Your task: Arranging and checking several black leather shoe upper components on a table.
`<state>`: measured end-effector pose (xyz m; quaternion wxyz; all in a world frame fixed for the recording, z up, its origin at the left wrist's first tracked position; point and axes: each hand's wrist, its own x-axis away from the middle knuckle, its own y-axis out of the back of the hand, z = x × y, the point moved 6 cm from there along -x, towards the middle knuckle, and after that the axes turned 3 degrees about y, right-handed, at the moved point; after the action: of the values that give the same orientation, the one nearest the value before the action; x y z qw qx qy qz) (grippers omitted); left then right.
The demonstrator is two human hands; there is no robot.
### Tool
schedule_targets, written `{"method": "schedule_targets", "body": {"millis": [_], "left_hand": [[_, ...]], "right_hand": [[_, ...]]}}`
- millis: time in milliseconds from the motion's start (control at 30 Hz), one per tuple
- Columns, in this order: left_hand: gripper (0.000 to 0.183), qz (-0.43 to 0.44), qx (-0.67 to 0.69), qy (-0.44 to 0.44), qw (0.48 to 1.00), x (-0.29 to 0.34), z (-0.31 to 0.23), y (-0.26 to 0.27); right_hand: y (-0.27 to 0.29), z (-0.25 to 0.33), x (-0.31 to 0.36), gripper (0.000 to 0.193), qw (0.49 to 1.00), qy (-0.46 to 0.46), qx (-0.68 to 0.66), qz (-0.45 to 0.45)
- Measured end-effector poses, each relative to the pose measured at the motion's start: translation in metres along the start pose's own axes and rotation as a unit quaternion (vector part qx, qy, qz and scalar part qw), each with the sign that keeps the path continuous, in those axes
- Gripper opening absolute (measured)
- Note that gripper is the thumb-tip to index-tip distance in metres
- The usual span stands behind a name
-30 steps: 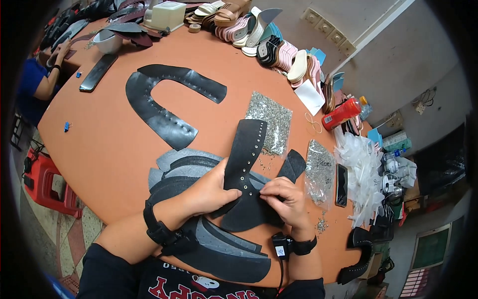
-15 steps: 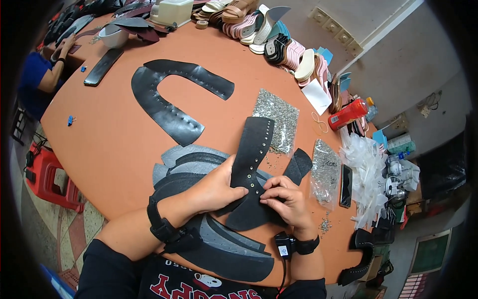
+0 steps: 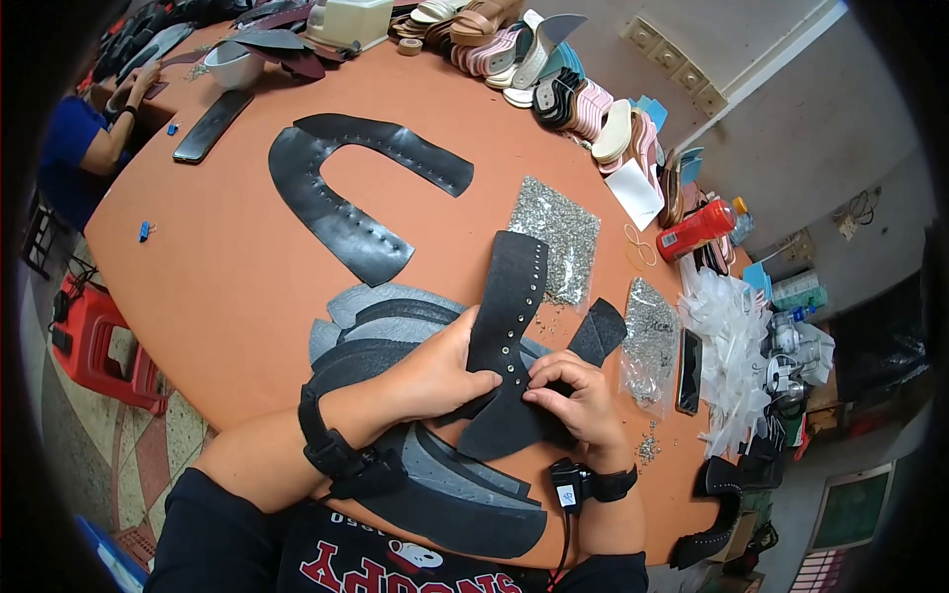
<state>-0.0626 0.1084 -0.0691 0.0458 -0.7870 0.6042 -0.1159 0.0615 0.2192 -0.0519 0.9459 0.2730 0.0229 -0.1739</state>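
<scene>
In my left hand [image 3: 432, 368] is a curved black leather shoe upper piece [image 3: 509, 287], its thumb pressed on the face. Small metal eyelets line the right edge of this piece. My right hand [image 3: 576, 403] pinches with thumb and index finger beside that edge, just below the lowest visible eyelets. Whatever sits between those fingertips is too small to make out. Beneath my hands lies a pile of grey and black cut pieces [image 3: 474, 504]. Beyond the held piece is a clear bag of small metal eyelets [image 3: 559, 232], with some spilled loose near it.
A U-shaped black piece [image 3: 341, 212] lies farther off. To the right are a second eyelet bag [image 3: 648, 346], a phone [image 3: 688, 372], crumpled plastic [image 3: 727, 346] and a red bottle [image 3: 697, 229]. Stacked insoles [image 3: 583, 109] line the far edge. Another person [image 3: 84, 143] sits far left.
The whole view has shifted slightly. My left hand still holds the leather piece, and my right hand still pinches at its edge, with almost no movement.
</scene>
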Motion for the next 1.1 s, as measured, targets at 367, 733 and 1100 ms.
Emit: {"method": "schedule_targets", "body": {"millis": [367, 733, 1100], "left_hand": [[0.062, 0.002, -0.061, -0.046, 0.997, 0.000, -0.003, -0.001], [0.059, 0.032, -0.040, -0.083, 0.995, 0.003, -0.009, -0.009], [0.057, 0.013, -0.015, -0.004, 1.000, 0.002, -0.005, -0.004]], "right_hand": [[-0.003, -0.001, -0.002, 0.016, 0.997, 0.044, 0.043, 0.038], [-0.009, -0.009, -0.004, 0.024, 0.986, -0.111, -0.126, 0.007], [-0.002, -0.010, 0.005, 0.024, 0.989, -0.126, -0.076, 0.002]]}}
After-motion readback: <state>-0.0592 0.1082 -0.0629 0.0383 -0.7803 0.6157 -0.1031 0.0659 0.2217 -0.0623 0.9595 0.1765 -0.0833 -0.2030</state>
